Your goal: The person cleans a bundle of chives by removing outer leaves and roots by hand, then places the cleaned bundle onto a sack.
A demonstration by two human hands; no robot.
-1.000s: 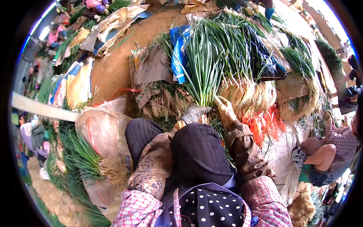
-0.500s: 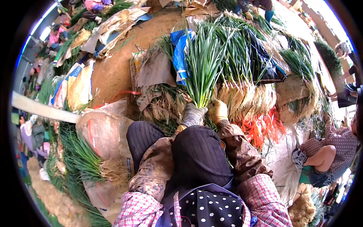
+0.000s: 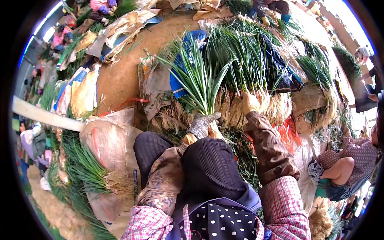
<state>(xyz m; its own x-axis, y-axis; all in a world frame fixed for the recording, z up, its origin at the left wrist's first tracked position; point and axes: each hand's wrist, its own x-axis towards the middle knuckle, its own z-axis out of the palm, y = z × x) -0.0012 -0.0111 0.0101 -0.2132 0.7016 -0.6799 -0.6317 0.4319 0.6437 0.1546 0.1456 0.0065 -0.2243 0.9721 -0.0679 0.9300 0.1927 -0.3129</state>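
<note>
My left hand (image 3: pixel 200 126), in a grey glove, is closed round a bunch of leeks (image 3: pixel 204 92) just beyond my knees. Their long flat leaves fan out above the glove, and pale lower ends (image 3: pixel 215 131) show beneath it. My right hand (image 3: pixel 250 103), in a yellowish glove, is at a big row of leeks (image 3: pixel 248 60), where leaves meet roots. Its fingers are bent and look pinched on a stalk there, partly hidden. Stringy tan roots (image 3: pixel 232 110) hang along the row's near side.
A blue plastic sheet (image 3: pixel 178 84) lies behind the bunch. More leeks (image 3: pixel 92 168) rest on a sack (image 3: pixel 108 140) at left. Red plastic strips (image 3: pixel 290 134) lie right of my forearm. A person sits at right (image 3: pixel 348 164); others work farther back.
My right hand has left the bunch and moved right and away from me to the row. The bunch in my left hand has tilted left, its leaves spreading wider.
</note>
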